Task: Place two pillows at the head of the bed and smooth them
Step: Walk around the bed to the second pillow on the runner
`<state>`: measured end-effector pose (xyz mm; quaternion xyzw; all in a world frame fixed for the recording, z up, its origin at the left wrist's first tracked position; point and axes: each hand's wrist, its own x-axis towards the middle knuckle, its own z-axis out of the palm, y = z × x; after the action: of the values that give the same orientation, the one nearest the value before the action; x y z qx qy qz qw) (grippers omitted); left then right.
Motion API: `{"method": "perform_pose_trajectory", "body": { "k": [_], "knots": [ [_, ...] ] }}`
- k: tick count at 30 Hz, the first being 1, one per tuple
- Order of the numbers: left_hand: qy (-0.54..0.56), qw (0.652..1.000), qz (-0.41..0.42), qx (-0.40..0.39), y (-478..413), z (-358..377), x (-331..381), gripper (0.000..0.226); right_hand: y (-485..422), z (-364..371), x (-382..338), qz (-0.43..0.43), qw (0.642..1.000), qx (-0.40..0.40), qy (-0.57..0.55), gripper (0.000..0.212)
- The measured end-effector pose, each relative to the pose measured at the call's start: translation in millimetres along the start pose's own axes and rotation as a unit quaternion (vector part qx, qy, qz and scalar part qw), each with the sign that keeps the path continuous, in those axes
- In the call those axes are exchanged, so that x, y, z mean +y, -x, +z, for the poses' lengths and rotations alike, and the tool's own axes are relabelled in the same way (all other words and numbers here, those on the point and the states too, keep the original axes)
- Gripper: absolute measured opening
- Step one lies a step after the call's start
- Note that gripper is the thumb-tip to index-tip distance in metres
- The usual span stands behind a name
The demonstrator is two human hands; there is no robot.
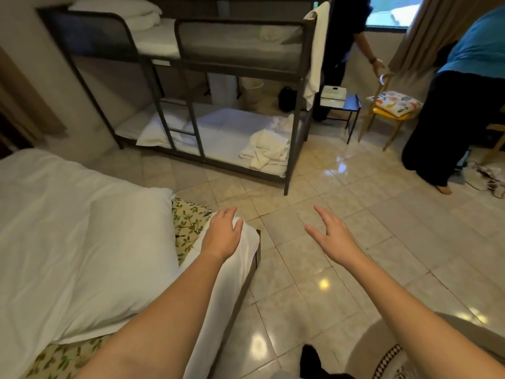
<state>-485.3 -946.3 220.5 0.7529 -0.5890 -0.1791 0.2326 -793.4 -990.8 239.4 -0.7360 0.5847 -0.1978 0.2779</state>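
Note:
A large white pillow (109, 258) lies on the bed at lower left, on a leaf-patterned sheet (188, 220). More white bedding (41, 192) spreads behind it to the left. My left hand (222, 233) rests palm down on the white-covered corner of the bed (246, 247), fingers apart, holding nothing. My right hand (330, 232) hovers flat over the tiled floor to the right of the bed, fingers spread, empty. A second pillow (117, 8) sits on the top bunk at the back.
A dark metal bunk bed (293, 132) stands ahead with crumpled white towels (266, 153) on its lower mattress. Two people (448, 110) stand at right by a yellow chair (388, 116) and a small side table (341, 105). Glossy tiled floor (355, 269) lies between.

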Motion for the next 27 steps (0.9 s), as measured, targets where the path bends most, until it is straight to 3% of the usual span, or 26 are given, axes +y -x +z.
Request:
{"method": "perform_pose_trajectory", "body": {
  "k": [12,20,27],
  "knots": [
    [0.028,0.989,-0.118,0.084,-162,34,28,0.053,-262,-24,13,-0.090,0.989,-0.115,0.039,0.076],
    [0.002,0.982,-0.160,0.099,-284,21,-18,0.052,-415,13,-16,-0.135,0.979,-0.152,0.025,0.083],
    [0.020,0.978,-0.182,0.103,-417,-7,-65,0.054,-548,42,-61,-0.155,0.976,-0.152,0.029,0.075]
  ]
}}
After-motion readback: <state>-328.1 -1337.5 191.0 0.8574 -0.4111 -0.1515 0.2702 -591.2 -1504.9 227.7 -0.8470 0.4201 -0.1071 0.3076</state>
